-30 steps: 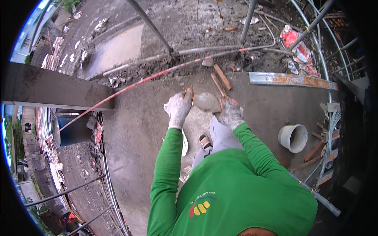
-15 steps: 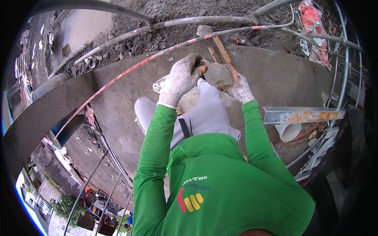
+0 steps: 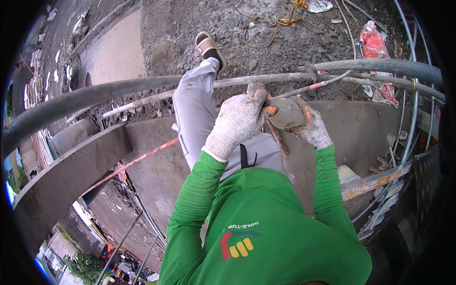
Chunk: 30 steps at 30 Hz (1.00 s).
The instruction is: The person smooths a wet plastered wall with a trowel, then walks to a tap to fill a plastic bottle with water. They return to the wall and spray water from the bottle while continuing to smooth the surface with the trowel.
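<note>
A cloudy, pale rounded container [image 3: 286, 113], perhaps a plastic bottle, is held in front of my body. My right hand [image 3: 313, 126], in a white knit glove with orange on the fingers, wraps round its right side. My gloved left hand [image 3: 242, 116] has its fingers closed at the container's left end, where its thumb and fingers hide the tip. My left leg [image 3: 195, 111] reaches forward across a pipe rail [image 3: 247, 80], with a striped slipper [image 3: 207, 46] on the foot.
A curved concrete ledge [image 3: 71, 164] runs at the left. Thick metal pipes [image 3: 380, 66] cross ahead. A rusty metal channel [image 3: 375, 183] lies at the right. Yellow rope [image 3: 288, 21] and a red-white sack [image 3: 373, 40] lie on rough ground. A red-white striped pipe [image 3: 130, 166] slants at the left.
My left leg has swung forward over the pipe rail. The view has shifted forward, and both hands have moved a little right with the container still between them.
</note>
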### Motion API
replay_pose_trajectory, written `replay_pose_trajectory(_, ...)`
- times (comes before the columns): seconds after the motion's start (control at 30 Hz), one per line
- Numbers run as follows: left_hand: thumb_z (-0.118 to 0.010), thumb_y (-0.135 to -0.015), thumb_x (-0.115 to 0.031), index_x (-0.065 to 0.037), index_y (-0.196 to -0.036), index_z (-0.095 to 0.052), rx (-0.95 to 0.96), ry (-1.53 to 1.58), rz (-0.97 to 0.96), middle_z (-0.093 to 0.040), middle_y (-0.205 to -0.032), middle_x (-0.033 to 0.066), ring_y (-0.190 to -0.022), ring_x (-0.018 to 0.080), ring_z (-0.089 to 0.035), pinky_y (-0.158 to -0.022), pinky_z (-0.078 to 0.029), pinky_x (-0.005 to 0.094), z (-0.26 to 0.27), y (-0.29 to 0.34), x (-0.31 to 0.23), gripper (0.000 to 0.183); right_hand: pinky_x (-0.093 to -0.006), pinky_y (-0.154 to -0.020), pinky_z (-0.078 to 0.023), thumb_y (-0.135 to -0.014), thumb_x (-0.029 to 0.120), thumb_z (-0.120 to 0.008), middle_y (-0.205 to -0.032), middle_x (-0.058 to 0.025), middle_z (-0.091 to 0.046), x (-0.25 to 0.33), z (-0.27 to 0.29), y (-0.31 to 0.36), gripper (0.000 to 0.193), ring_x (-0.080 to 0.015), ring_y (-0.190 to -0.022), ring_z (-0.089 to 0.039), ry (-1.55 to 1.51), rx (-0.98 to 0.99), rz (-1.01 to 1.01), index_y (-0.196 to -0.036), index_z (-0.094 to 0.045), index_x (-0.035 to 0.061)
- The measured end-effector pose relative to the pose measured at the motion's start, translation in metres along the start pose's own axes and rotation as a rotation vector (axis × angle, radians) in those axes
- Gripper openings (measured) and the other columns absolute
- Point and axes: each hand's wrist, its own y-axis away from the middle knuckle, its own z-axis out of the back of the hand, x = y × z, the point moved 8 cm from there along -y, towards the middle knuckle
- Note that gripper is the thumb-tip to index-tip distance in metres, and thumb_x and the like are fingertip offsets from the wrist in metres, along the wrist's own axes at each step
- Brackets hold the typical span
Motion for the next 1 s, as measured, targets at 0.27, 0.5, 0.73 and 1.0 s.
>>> replay_pose_trajectory(0.27,-0.064,-0.090,-0.047,-0.003,-0.082,-0.063,-0.059,0.033,0.332,-0.062,-0.072,0.0221,-0.074,0.0408,-0.066,-0.066,-0.052,0.0485,0.104,-0.203,0.147,0.044,-0.0468,-0.105,-0.043,-0.069,0.030,-0.084,-0.129,-0.0187,-0.060,0.024,-0.002,-0.219,0.083,-0.0386,-0.121,-0.055,0.383,-0.213,-0.252,-0.141,-0.048,0.0070)
replay_pose_trajectory(0.5,-0.068,-0.089,-0.044,-0.002,-0.108,-0.068,-0.077,0.108,0.311,-0.071,-0.096,0.0196,-0.086,0.0309,-0.071,-0.075,-0.055,0.0406,0.320,-0.345,0.257,0.046,-0.0462,-0.102,-0.045,-0.075,0.046,-0.079,-0.134,-0.0191,-0.058,0.111,0.003,-0.495,0.086,-0.0377,-0.123,-0.055,0.175,0.158,-0.167,-0.144,-0.043,0.0088)
replay_pose_trajectory(0.73,-0.076,-0.084,-0.017,-0.004,-0.121,-0.065,-0.163,0.269,-0.155,-0.068,-0.098,0.0131,-0.091,0.0233,-0.067,-0.080,-0.054,0.0353,0.502,-0.461,0.220,0.041,-0.0432,-0.100,-0.049,-0.073,0.031,-0.085,-0.133,-0.0181,-0.059,0.177,0.086,-0.681,0.086,-0.0354,-0.121,-0.059,-0.043,0.014,0.028,-0.144,-0.043,0.0089)
replay_pose_trajectory(1.0,-0.067,-0.088,-0.053,-0.001,-0.091,-0.068,-0.299,0.020,0.216,-0.067,-0.075,0.0197,-0.073,0.0368,-0.067,-0.066,-0.051,0.0445,0.588,-0.651,0.298,0.052,-0.0455,-0.103,-0.045,-0.074,0.044,-0.079,-0.136,-0.0181,-0.055,0.181,0.155,-0.893,0.085,-0.0351,-0.121,-0.056,0.387,-0.201,0.161,-0.143,-0.044,0.0080)
